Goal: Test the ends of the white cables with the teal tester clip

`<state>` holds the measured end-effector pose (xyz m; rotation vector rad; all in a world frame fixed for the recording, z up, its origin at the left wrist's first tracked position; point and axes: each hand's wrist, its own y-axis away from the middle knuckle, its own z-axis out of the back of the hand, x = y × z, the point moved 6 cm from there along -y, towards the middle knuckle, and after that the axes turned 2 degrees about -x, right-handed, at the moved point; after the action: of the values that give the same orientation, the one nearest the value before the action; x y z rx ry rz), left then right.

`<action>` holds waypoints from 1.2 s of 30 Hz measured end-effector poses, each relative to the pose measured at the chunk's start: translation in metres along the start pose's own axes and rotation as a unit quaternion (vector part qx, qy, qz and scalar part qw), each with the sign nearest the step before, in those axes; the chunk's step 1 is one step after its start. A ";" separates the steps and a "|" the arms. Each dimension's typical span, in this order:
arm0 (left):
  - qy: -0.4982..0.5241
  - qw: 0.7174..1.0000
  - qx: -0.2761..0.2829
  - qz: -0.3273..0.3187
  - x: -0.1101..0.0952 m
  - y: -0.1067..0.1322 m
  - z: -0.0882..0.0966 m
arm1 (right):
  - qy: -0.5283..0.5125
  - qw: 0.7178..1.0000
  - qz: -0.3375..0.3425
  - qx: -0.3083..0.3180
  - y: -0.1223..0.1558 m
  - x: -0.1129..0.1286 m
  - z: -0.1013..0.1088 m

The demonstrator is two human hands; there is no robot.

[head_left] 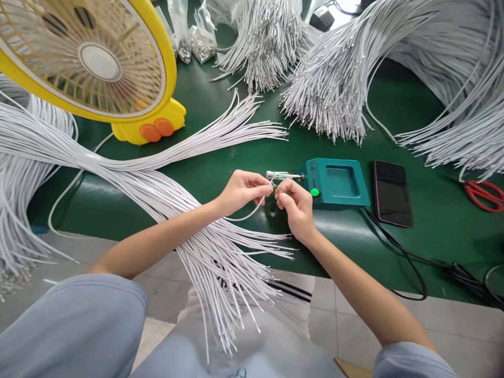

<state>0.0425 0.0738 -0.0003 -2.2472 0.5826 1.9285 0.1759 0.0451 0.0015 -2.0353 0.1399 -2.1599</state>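
Note:
My left hand [244,190] pinches one white cable [252,214] close to its end, which points up between thumb and forefinger. The cable curves back down toward a large bundle of white cables [232,252] that lies under my left forearm and hangs over the table edge. Just right of that end, my right hand [296,206] is closed with its fingertips curled together; what they hold is too small to make out. Behind both hands, a metal spindle [285,176] sticks out from a small teal machine [360,198] with a green button [315,192].
A yellow fan [170,68] stands at the back left. Bags of metal parts [202,39] and thick cable bundles [331,89] lie along the back. Right of the machine are a phone [392,193], red-handled pliers or scissors [484,196] and a black cord [423,258].

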 end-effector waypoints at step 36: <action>-0.038 0.997 0.033 -0.056 -0.001 0.003 -0.008 | -0.214 0.949 -0.225 0.052 0.002 -0.008 -0.010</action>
<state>0.0489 0.0688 0.0020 -2.1093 0.4921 1.9007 0.1668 0.0446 -0.0074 -2.6034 -0.5299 -1.8103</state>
